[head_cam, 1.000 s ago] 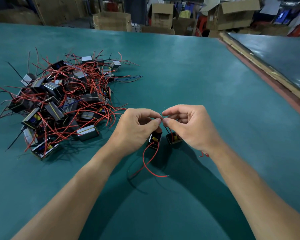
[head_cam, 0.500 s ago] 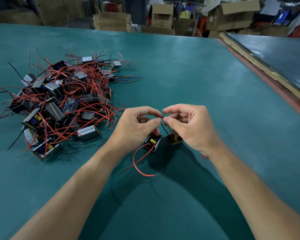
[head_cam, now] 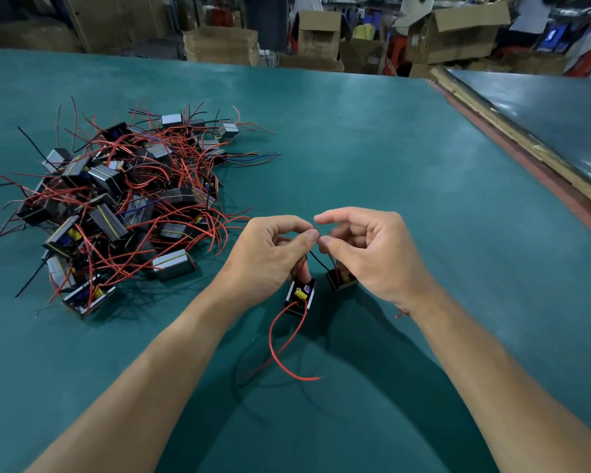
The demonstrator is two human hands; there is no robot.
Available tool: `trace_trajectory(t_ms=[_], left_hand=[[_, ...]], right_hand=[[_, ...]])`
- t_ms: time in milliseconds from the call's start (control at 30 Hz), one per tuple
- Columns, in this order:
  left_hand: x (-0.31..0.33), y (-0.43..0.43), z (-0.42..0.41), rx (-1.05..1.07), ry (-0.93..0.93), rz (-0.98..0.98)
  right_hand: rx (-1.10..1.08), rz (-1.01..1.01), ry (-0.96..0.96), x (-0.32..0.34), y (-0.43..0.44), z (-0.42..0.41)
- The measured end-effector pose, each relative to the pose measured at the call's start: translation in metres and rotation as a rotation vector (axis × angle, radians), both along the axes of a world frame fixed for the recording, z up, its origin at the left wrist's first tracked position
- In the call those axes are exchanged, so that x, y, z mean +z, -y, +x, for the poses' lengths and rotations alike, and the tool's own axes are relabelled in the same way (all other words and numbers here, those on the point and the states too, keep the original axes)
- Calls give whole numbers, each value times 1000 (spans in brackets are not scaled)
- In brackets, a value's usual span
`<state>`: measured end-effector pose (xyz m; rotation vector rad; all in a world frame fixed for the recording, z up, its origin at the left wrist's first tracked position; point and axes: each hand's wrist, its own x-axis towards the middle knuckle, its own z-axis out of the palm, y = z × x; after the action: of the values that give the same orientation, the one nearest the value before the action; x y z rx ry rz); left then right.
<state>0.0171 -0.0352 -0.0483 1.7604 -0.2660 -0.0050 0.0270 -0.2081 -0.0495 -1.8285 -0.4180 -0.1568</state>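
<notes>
twisting transformer leads together at centre frame, a worker's left hand (head_cam: 270, 254) pinches the black wire (head_cam: 320, 261) above two small transformers (head_cam: 300, 295) on the green table (head_cam: 423, 199); the right hand (head_cam: 372, 254) curls alongside, grip unclear. a firm pinch should keep the strands aligned.

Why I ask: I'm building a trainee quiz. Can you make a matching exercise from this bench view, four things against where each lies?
Things:
1. tangled pile of units
2. black wire
3. red wire
4. cardboard boxes

Places:
A. beyond the far edge of the table
B. loops toward the camera, end free
C. on the table, left of both hands
D. rising to the pinched fingertips of the left hand

Pairs: 1-C, 2-D, 3-B, 4-A
</notes>
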Motion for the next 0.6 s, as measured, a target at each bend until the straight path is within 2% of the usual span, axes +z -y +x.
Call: trace_trajectory(t_ms=[600], left_hand=[[1, -3, -2, -11, 42, 140]], right_hand=[[102, -122, -72, 0, 3, -1]])
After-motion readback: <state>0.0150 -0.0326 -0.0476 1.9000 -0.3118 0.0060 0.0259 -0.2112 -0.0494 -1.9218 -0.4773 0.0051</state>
